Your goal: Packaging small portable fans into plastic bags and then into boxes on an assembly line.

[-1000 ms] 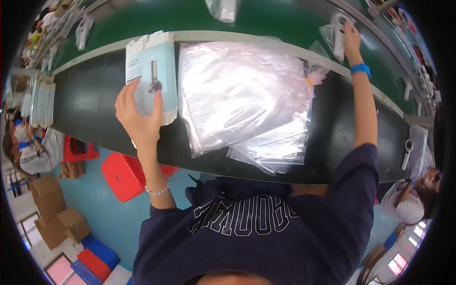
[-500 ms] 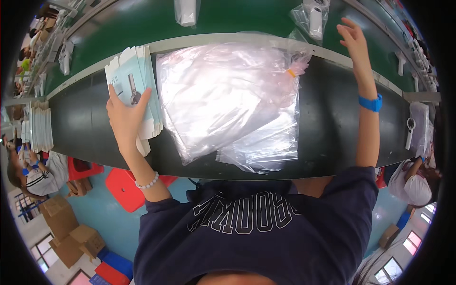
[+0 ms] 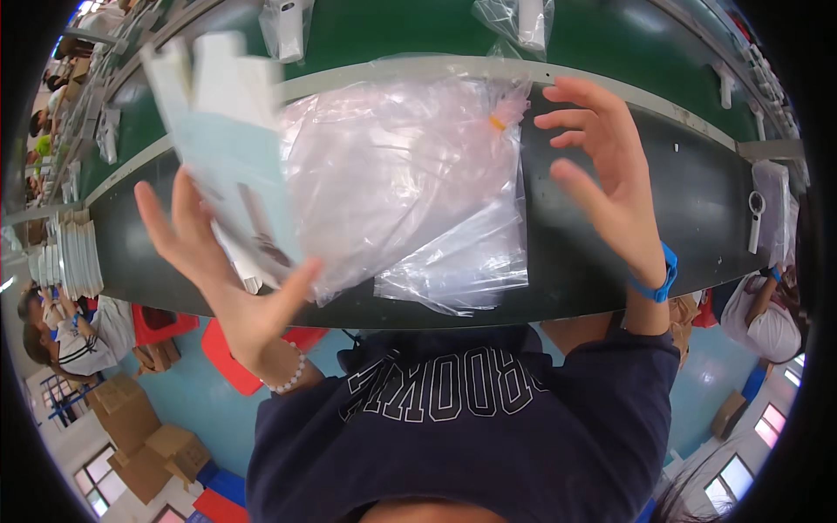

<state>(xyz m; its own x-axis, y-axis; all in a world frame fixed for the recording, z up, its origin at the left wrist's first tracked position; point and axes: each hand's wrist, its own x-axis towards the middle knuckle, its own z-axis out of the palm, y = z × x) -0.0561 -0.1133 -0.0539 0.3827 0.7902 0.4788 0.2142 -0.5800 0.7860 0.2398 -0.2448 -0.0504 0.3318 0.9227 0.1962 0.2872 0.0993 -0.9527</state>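
Observation:
My left hand (image 3: 231, 288) grips a flat, folded carton (image 3: 240, 161), pale blue and white with a picture of a device. The carton is tilted up off the dark table and blurred by motion, and may be more than one. Beside it lies a pile of clear plastic bags (image 3: 384, 183), gathered at the far right corner by a yellow-orange tie (image 3: 497, 122). My right hand (image 3: 610, 174), with a blue wristband, hovers just right of the bags. Its fingers are apart and hold nothing.
Beyond the table's pale rim runs a green belt (image 3: 392, 30) bearing bagged white devices (image 3: 530, 24). A stack of flat cartons (image 3: 78, 257) stands at the left end. A white handheld device (image 3: 755, 222) lies at the right. Behind are a red stool (image 3: 228, 356) and people seated at both sides.
My left hand has lifted the carton from the table and moved nearer me. My right hand has come back from over the belt toward the bags. The bagged devices have shifted left.

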